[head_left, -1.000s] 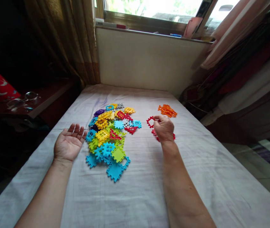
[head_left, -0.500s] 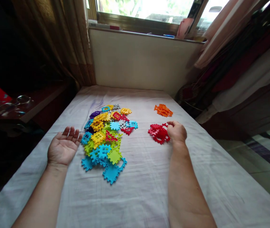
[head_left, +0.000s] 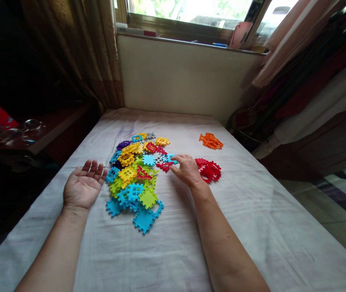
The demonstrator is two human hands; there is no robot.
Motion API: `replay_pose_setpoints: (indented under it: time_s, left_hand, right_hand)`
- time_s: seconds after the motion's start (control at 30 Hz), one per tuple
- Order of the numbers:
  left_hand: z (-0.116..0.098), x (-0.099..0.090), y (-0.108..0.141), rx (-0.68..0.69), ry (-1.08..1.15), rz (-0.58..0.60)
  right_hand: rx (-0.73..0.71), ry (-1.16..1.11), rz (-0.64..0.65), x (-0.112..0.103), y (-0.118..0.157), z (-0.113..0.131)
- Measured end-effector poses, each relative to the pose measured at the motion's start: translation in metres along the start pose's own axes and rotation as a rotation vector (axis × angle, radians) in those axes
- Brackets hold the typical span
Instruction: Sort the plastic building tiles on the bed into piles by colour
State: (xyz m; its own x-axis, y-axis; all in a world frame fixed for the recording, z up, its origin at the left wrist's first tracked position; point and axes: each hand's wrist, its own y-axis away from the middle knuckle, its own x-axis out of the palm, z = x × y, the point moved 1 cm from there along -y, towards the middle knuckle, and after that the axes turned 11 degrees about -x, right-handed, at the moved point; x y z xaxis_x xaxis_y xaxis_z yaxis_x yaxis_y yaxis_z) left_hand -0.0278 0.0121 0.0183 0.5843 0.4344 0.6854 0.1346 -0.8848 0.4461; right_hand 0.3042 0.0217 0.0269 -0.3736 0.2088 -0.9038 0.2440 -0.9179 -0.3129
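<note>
Twelve o'clock faces the window (head_left: 188, 12); the large pile of interlocking pieces (head_left: 135, 188), spread on the sheet (head_left: 148, 259), is the dial's centre. Just beside it, at nine, lies the left grip (head_left: 83, 186). The right grip (head_left: 187, 169) sits at three, between that pile's edge and the nearer small pile (head_left: 210, 170), farther out at three. The farther small pile (head_left: 211, 141) lies at two, apart, behind the nearer one. Past the sheet's left edge, at ten, a stand (head_left: 65, 119) bears eyeglasses (head_left: 33, 125). A curtain (head_left: 100, 69) hangs at eleven, the wall (head_left: 188, 77) rises below the window, and clothes (head_left: 313, 97) hang at two.
</note>
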Motion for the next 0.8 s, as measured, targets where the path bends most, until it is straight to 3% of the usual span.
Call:
replay_pose_setpoints:
  time_s: [0.3, 0.8]
  left_hand:
    - [-0.001, -0.001, -0.002, -0.008, 0.005, 0.008]
    - [0.000, 0.002, 0.000, -0.002, 0.013, 0.005]
  right_hand:
    - [0.028, 0.165, 0.183, 0.014, 0.001, 0.021]
    - [0.110, 0.182, 0.283, 0.005, 0.000, 0.020]
